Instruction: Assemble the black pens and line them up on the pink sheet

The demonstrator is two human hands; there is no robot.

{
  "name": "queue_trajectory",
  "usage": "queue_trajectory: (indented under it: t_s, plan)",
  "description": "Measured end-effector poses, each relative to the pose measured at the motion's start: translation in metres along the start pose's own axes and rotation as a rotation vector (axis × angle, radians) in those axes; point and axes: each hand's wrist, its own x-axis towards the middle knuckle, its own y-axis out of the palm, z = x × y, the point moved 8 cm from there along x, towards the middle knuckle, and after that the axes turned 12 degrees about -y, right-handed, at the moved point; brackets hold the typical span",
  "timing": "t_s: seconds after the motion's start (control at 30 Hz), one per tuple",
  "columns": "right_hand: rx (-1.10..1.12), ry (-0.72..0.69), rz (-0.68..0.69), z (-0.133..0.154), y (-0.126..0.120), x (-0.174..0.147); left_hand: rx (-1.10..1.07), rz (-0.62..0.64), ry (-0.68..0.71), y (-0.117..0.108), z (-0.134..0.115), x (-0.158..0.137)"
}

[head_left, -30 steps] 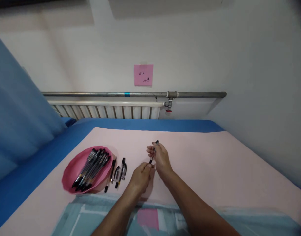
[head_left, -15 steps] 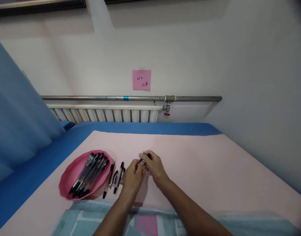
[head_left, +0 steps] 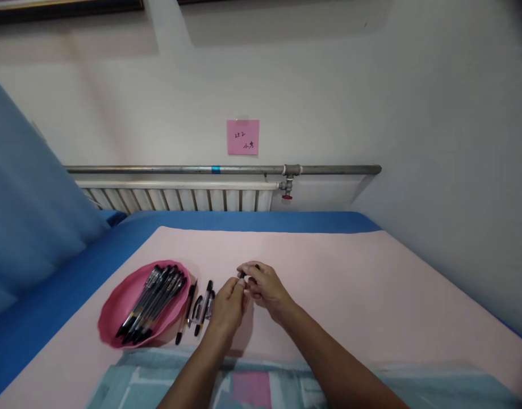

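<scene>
Well, pink sheeting [head_left: 329, 295] lies before 1 radiator [head_left: 195, 200].

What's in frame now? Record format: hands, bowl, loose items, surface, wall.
left hand: pinching a small black piece at the fingertips
right hand: fingers curled close to the left fingertips; grip partly hidden
bowl: pink bowl, left of the hands, holding a bundle of pens
loose items: pens and clear-and-black caps, between bowl and left hand
surface: pink mat, patterned cloth along near edge
wall: pink note above metal pipe; radiator below pipe
</scene>
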Motion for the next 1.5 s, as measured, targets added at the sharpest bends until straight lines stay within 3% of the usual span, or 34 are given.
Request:
queue_trajectory:
  t_s: [0.17,0.37,0.57,0.77,0.97,1.13,1.33,1.5]
  plan:
    - [-0.035,-0.073,-0.113,0.002,-0.007,0.001,0.058,0.003,0.059,0.001,-0.001,0.002]
    - [0.037,-0.032,-0.004,0.001,0.001,0.001,0.064,-0.014,0.045,0.000,0.001,0.003]
    - [0.023,-0.069,-0.115,0.002,-0.007,0.000,0.103,-0.030,0.069,-0.003,-0.005,0.000]
    - [0.059,-0.034,-0.022,0.002,0.001,0.001,0.104,-0.033,0.076,-0.003,-0.005,0.001]
    - [0.047,-0.068,-0.119,0.004,-0.004,-0.001,0.157,-0.043,0.092,-0.004,-0.009,-0.001]
    - [0.099,-0.021,-0.029,0.002,0.003,0.000,0.143,-0.043,0.084,-0.004,-0.008,0.000]
    - [0.053,-0.060,-0.122,0.005,-0.005,-0.001,0.181,-0.058,0.085,-0.006,-0.009,-0.001]
    - [0.065,-0.015,-0.060,0.005,0.002,-0.003,0.170,-0.059,0.080,-0.007,-0.009,0.000]
